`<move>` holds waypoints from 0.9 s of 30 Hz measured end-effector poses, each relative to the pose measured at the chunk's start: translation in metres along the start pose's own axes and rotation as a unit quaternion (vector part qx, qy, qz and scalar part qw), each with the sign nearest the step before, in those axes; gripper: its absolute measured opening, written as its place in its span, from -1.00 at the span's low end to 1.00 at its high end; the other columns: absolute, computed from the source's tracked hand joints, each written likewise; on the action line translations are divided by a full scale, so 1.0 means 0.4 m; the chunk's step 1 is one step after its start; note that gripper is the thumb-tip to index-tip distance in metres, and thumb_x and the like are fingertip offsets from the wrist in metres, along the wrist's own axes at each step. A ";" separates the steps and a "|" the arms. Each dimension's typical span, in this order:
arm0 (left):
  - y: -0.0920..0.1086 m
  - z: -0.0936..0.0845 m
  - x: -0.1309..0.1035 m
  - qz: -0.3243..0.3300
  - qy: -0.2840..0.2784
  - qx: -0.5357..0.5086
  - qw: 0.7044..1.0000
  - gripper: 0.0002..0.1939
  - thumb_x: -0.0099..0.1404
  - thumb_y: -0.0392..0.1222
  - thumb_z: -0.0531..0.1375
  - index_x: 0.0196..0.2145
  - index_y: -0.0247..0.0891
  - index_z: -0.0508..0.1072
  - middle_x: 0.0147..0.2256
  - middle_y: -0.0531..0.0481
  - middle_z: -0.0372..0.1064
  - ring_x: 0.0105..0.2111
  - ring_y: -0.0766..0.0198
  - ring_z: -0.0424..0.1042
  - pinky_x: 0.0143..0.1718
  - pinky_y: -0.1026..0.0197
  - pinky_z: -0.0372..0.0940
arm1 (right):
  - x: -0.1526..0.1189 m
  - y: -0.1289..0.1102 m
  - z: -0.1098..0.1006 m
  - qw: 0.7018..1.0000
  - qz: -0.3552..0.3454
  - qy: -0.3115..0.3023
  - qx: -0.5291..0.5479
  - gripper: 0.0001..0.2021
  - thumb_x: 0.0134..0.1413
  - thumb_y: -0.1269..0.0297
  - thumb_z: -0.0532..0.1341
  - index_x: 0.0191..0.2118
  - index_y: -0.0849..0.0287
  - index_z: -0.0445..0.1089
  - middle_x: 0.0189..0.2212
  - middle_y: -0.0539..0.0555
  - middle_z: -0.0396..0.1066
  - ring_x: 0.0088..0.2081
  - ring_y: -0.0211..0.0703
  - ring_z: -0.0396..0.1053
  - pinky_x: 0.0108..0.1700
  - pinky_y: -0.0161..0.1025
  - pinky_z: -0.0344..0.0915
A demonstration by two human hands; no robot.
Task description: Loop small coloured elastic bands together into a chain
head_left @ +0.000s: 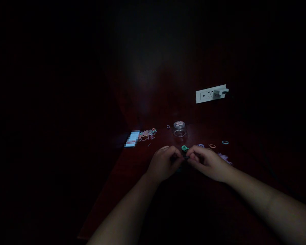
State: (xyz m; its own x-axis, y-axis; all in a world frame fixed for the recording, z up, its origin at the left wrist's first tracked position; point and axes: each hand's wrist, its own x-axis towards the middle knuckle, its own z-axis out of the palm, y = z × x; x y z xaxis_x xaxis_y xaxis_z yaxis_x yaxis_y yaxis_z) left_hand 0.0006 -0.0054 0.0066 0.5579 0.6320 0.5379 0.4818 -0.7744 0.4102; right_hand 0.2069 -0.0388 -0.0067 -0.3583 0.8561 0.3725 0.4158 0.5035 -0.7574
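My left hand (165, 162) and my right hand (206, 161) meet fingertip to fingertip above the dark red table. Each is closed in a pinch, and a small thin strip (185, 157) spans the short gap between them. Its kind is too small and dark to make out. Just beyond the fingertips is a green, coiled-looking piece (185, 148). Behind my right hand lie a purple ring (201, 145), an orange ring (212, 146) and a teal ring (225, 142). A pale purple heap of bands (223, 157) is partly hidden by that hand.
A clear lidded jar (180, 131) stands past my hands. To the left lie a pile of colourful bands (148, 134) and a bright, pixelated rectangle (132, 139). One small ring (168, 126) sits near the jar. A wall socket (206, 94) holds a white plug (221, 91).
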 end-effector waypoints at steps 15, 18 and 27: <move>-0.009 0.014 0.000 0.016 -0.017 0.003 1.000 -0.94 0.29 -0.21 0.20 -0.25 -0.14 0.44 -0.26 0.04 0.49 -0.21 0.22 0.41 -0.18 0.17 0.28 | 0.002 0.005 0.001 1.000 -0.010 0.018 -0.021 -0.83 0.24 0.21 0.13 -0.35 0.16 0.32 -0.57 -0.06 0.23 -0.52 -0.28 0.18 -0.48 -0.33 0.14; -0.010 0.015 -0.001 0.023 -0.022 0.003 0.999 -0.94 0.29 -0.20 0.20 -0.25 -0.16 0.44 -0.27 0.03 0.49 -0.22 0.21 0.41 -0.17 0.16 0.28 | 0.002 0.010 0.001 0.999 -0.015 0.025 -0.021 -0.82 0.25 0.19 0.13 -0.33 0.17 0.33 -0.56 -0.04 0.27 -0.51 -0.28 0.20 -0.48 -0.33 0.15; -0.012 0.016 -0.001 0.028 -0.025 0.013 0.999 -0.89 0.34 -0.15 0.14 -0.26 -0.18 0.46 -0.29 0.02 0.48 -0.24 0.22 0.39 -0.19 0.15 0.27 | 0.000 0.014 -0.001 0.999 -0.022 0.031 -0.021 -0.86 0.23 0.21 0.15 -0.29 0.16 0.33 -0.55 -0.05 0.26 -0.52 -0.28 0.18 -0.47 -0.31 0.17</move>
State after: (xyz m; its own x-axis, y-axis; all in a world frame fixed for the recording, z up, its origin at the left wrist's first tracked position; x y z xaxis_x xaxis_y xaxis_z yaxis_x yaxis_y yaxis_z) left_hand 0.0024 -0.0019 -0.0005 0.6167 0.5889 0.5223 0.4654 -0.8079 0.3614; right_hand 0.2094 -0.0360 -0.0106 -0.3243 0.8381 0.4388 0.4357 0.5440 -0.7171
